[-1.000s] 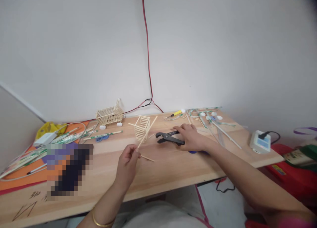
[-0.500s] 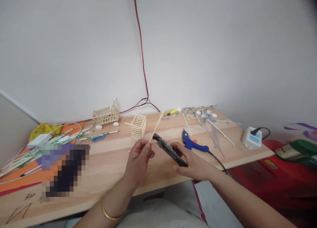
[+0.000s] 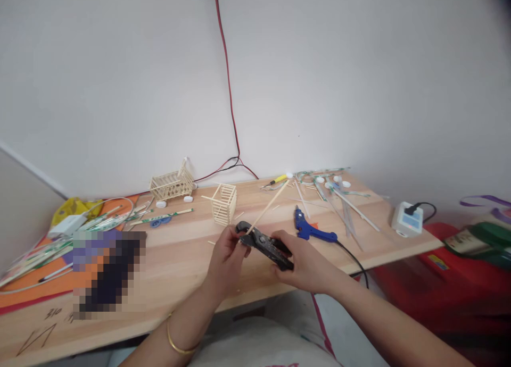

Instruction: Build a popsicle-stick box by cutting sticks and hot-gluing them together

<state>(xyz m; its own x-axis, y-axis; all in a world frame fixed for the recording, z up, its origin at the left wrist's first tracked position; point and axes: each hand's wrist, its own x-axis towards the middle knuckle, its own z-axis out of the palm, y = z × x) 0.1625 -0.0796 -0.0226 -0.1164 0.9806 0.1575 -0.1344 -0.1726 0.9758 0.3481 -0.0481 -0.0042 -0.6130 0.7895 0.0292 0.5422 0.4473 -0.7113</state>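
Note:
My left hand [image 3: 227,255] pinches the lower end of a thin wooden stick [image 3: 268,206], which slants up to the right. In my right hand [image 3: 297,258] are black-handled cutters [image 3: 263,243], their dark jaws around the stick just by my left fingertips. Whether the blades touch the wood, I cannot tell. Beyond my hands stands a small open frame [image 3: 224,203] built of wooden sticks. Farther left is a stick-built cart [image 3: 171,185] with white wheels.
A blue glue gun [image 3: 313,231] lies right of my hands, its cord running off the front edge. Behind it are a yellow-handled knife [image 3: 278,180] and scattered sticks. At left lie wrapped sticks [image 3: 96,226] on orange sheets; a white power box [image 3: 407,218] sits at right.
The cutters have moved left until their jaws are around the stick. The stick has tilted further to the right, and my hands have come closer together.

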